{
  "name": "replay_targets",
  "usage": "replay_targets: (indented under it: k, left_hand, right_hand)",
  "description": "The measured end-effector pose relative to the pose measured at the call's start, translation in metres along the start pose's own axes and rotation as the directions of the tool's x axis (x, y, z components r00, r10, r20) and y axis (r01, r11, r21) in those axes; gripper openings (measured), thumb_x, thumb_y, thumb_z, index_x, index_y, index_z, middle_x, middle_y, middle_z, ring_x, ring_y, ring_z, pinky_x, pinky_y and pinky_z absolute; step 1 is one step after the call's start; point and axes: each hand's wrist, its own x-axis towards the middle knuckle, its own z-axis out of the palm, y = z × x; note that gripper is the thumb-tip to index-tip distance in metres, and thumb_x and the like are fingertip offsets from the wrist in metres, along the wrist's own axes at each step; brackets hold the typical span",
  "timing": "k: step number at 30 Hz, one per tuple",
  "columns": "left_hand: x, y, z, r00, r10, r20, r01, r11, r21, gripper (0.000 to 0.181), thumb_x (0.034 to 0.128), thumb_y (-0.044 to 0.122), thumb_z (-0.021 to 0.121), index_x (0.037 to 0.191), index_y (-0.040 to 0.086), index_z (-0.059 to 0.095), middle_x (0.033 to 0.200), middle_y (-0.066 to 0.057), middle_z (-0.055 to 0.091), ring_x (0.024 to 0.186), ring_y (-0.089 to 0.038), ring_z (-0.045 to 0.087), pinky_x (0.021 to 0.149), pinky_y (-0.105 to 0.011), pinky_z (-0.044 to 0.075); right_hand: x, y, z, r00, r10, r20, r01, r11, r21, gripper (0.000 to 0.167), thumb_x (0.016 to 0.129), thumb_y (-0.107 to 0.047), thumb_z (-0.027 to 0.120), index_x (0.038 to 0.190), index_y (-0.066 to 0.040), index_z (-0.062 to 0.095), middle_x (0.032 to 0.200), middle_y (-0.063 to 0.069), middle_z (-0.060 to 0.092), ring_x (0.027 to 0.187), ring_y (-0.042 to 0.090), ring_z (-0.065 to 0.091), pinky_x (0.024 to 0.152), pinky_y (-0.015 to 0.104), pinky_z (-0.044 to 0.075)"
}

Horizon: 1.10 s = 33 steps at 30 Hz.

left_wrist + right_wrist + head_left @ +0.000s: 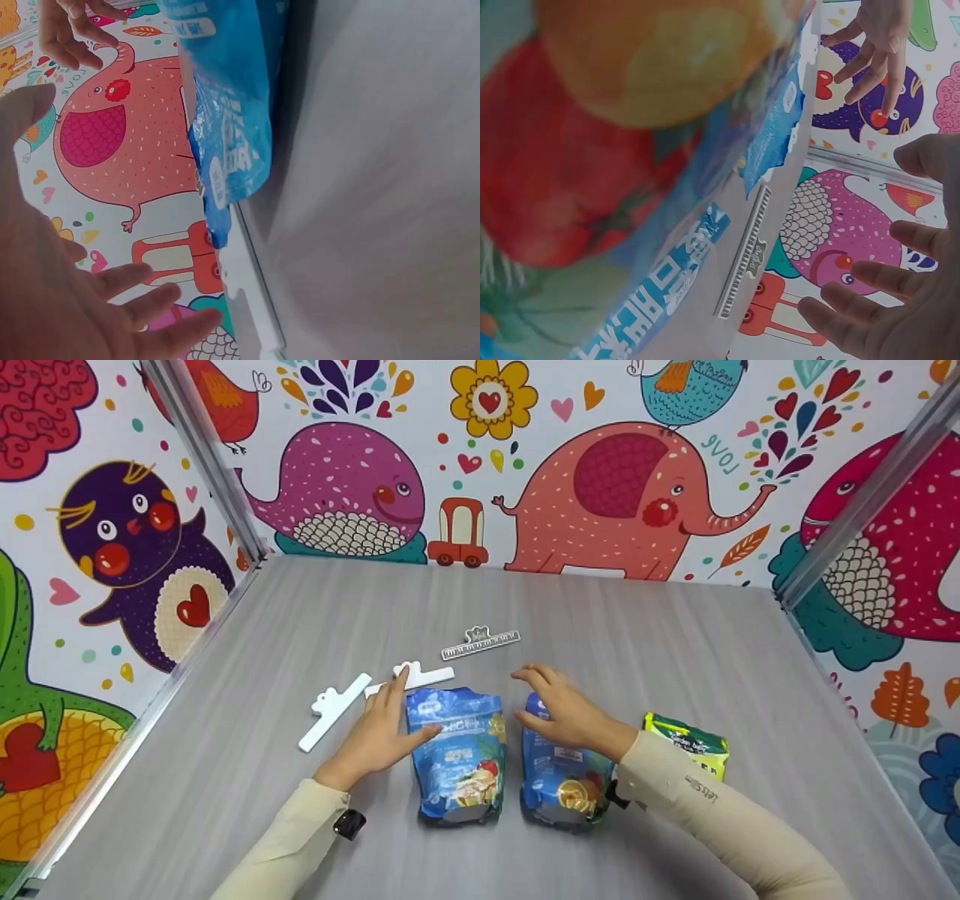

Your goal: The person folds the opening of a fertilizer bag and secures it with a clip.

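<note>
And here we are, centre of the frame: two big fruit-printed blue pouches, the left one [459, 765] and the right one [566, 784], side by side with a narrow strip of table between. Over them, both hands spread wide, fingers apart and nothing in the grip: left hand [379, 741], right hand [568, 717].

The danger? Squeeze either pouch hard and, if its top is unsealed, the contents could spill; the crumpled upper edges don't reveal which it is. The right sleeve [709, 799] crosses the green-and-yellow packet [686, 735] at centre right, so a swing of that arm could knock it away. And the left fingers overlap the middle white bar clip [429, 678]; a careless drag might skid it into the white bar clip [335, 714] at centre left.

Containers, then: the pouches look plump, so presumably filled, but nothing inside shows. The smaller packet, half covered, keeps its contents hidden too. Smallest here, above centre, the silver ruler-patterned clip [481, 646] holds nothing.
</note>
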Motion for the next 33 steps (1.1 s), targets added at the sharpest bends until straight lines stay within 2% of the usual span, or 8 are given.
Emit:
replay_targets:
  k: [6, 10, 19, 26, 33]
  left_hand:
    - [0.001, -0.005, 0.0, 0.997, -0.035, 0.066, 0.037, 0.999, -0.027, 0.105, 0.0883, 0.051, 0.07, 0.157, -0.002, 0.01, 0.15, -0.035, 0.03, 0.136, -0.054, 0.029, 0.105, -0.065, 0.033]
    - [0.002, -0.006, 0.001, 0.992, -0.062, 0.111, 0.066, 0.997, -0.035, 0.108, 0.0886, 0.051, 0.069, 0.156, -0.003, 0.006, 0.151, -0.038, 0.026, 0.136, -0.057, 0.026, 0.104, -0.067, 0.031]
    - [0.005, -0.008, 0.002, 0.979, -0.154, 0.134, 0.165, 0.983, -0.079, 0.109, 0.0897, 0.05, 0.068, 0.155, -0.006, 0.002, 0.151, -0.042, 0.018, 0.137, -0.062, 0.02, 0.106, -0.069, 0.026]
    - [0.009, -0.013, 0.003, 0.969, -0.196, 0.148, 0.213, 0.971, -0.113, 0.11, 0.0897, 0.054, 0.066, 0.154, -0.009, 0.002, 0.15, -0.046, 0.015, 0.136, -0.064, 0.018, 0.107, -0.07, 0.022]
    - [0.013, -0.018, 0.003, 0.965, -0.213, 0.156, 0.235, 0.962, -0.138, 0.109, 0.0911, 0.055, 0.063, 0.153, -0.011, 0.002, 0.15, -0.045, 0.014, 0.137, -0.063, 0.016, 0.109, -0.068, 0.019]
  right_hand:
    - [0.006, 0.0, 0.005, 0.999, -0.002, 0.038, 0.002, 1.0, 0.007, 0.054, 0.096, -0.023, 0.066, 0.142, -0.003, 0.045, 0.141, 0.02, 0.045, 0.13, 0.038, 0.045, 0.104, 0.055, 0.04]
    - [0.01, -0.001, 0.008, 0.998, 0.003, 0.056, -0.003, 1.0, 0.007, 0.052, 0.097, -0.022, 0.064, 0.142, -0.003, 0.045, 0.141, 0.021, 0.045, 0.13, 0.039, 0.045, 0.105, 0.054, 0.039]
    - [0.016, -0.002, 0.011, 0.997, -0.015, 0.073, 0.014, 1.0, 0.014, 0.051, 0.098, -0.018, 0.061, 0.142, 0.001, 0.043, 0.138, 0.023, 0.046, 0.129, 0.04, 0.046, 0.105, 0.055, 0.039]
    - [0.022, -0.004, 0.014, 0.994, 0.037, 0.099, -0.043, 0.997, 0.057, 0.052, 0.098, -0.018, 0.061, 0.143, 0.0, 0.043, 0.141, 0.023, 0.045, 0.13, 0.041, 0.045, 0.105, 0.055, 0.039]
    - [0.027, -0.003, 0.014, 0.985, 0.108, 0.136, -0.121, 0.988, 0.093, 0.053, 0.098, -0.02, 0.061, 0.144, -0.003, 0.042, 0.145, 0.022, 0.042, 0.132, 0.041, 0.045, 0.105, 0.055, 0.039]
